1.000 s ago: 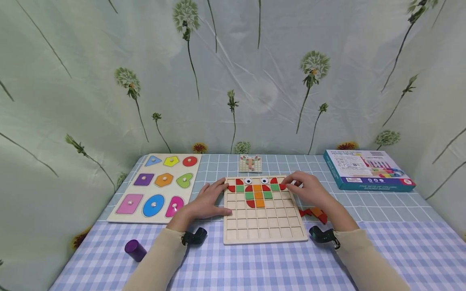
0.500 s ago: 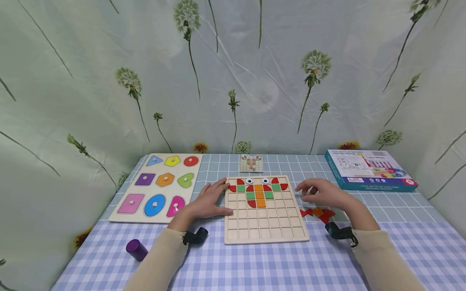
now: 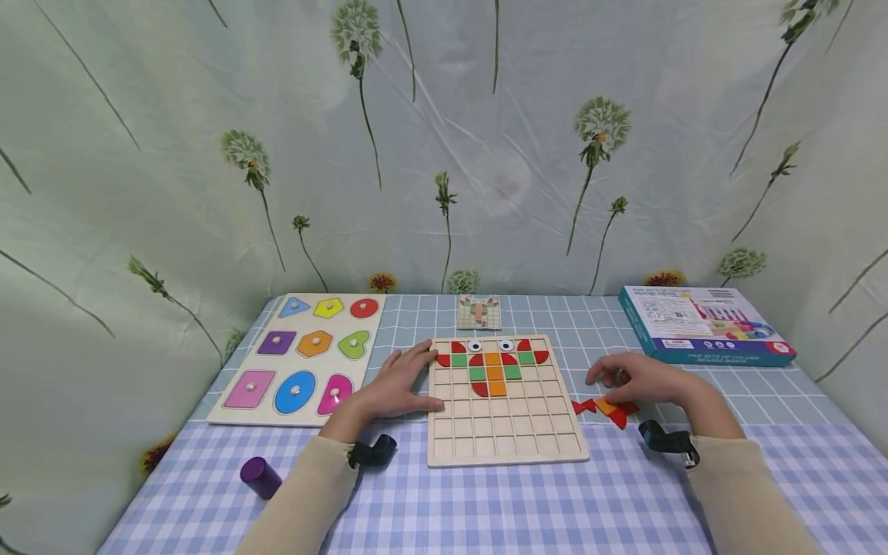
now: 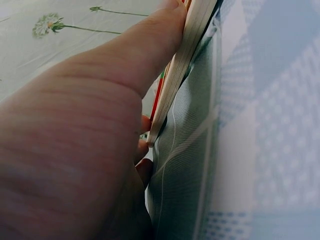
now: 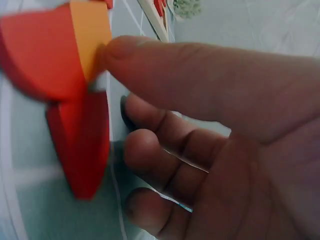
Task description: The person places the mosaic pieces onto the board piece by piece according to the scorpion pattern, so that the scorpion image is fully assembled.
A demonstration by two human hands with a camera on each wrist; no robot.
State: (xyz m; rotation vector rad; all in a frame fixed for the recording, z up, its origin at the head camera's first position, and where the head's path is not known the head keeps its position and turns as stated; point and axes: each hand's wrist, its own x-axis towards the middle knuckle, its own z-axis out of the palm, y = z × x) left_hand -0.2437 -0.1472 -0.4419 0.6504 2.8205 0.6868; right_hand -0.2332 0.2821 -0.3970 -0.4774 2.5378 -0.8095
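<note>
My left hand [image 3: 391, 383] rests on the left edge of a wooden grid board [image 3: 509, 443], fingers spread, thumb on the rim. Red, green and orange tiles, with two eye tiles, sit in the board's upper cells. To the right of the board lies a small pile of loose tiles. My right hand [image 3: 641, 378] is low over that pile, with its thumb at the edge of an orange tile [image 5: 92, 35]. Beside it are a red quarter-round tile [image 5: 42, 52] and another red tile [image 5: 82, 145]. The other right fingers are loosely bent, holding nothing.
A pattern card [image 3: 479, 312] lies behind the board. At the left is a knobbed shape puzzle [image 3: 215, 418], with a purple cylinder [image 3: 260, 478] nearer me. A teal-edged box [image 3: 708, 327] lies at the back right.
The right hand has left a red quarter-round tile at the board's upper right and moved right and down to the loose tiles. The left hand has stayed on the board.
</note>
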